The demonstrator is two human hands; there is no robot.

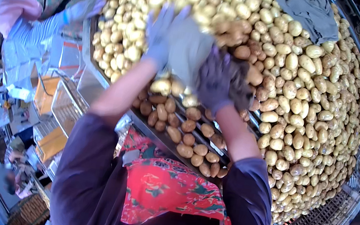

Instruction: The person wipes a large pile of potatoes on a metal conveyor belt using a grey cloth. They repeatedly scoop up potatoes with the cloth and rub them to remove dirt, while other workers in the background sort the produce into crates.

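Note:
Both my arms reach forward over a wide bed of yellow-brown potatoes. My left hand, in a blue-grey glove, holds the left edge of a grey cloth raised above the pile. My right hand, in a purple glove, grips the same cloth at its lower right. The cloth hides the potatoes right behind it. Below my hands, browner potatoes lie in rows on metal rollers at the near edge.
Another person stands at the upper left, with a blue-gloved hand at the pile's left edge. A second grey cloth lies on the potatoes at the top right. Orange crates and wire baskets sit to the left below the table.

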